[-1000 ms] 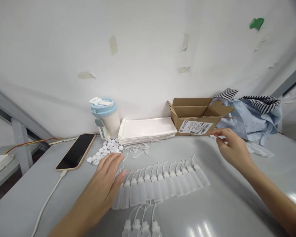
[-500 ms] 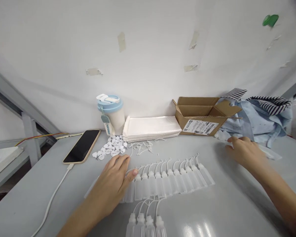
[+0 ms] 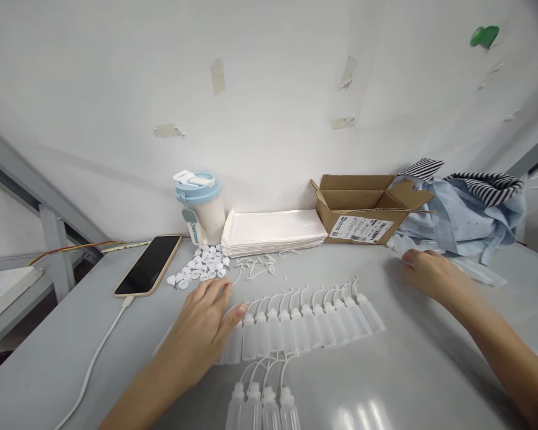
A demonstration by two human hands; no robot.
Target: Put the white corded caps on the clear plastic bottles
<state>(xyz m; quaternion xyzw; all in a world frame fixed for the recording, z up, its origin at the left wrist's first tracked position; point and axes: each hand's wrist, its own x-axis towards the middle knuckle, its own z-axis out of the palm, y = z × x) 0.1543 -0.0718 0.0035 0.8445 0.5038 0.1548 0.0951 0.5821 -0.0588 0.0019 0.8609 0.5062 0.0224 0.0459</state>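
My left hand (image 3: 208, 316) lies over the left end of a row of translucent plastic bottles (image 3: 296, 329), fingers stretched and thumb spread, and covers some of them. Each visible bottle has a thin white curved tube at its top. Several more bottles (image 3: 262, 409) with tubes form a second group nearer me, cut off by the lower edge. Over on the right, my right hand (image 3: 430, 275) is low over the table beside clear plastic pieces (image 3: 401, 243). Its fingers are slightly bent and apart, and I see nothing between them; the far fingertips are partly hidden.
White caps (image 3: 201, 264) and loose white tubes (image 3: 257, 266) lie before a stack of white sheets (image 3: 278, 227). Around them are a phone (image 3: 149, 266) on a cable, a blue-lidded cup (image 3: 206, 209), an open cardboard box (image 3: 363, 221) and blue cloth (image 3: 457, 218).
The whole scene has shifted slightly left in view. My right hand keeps its place by the clear plastic pieces, and my left hand still rests over the bottle row.
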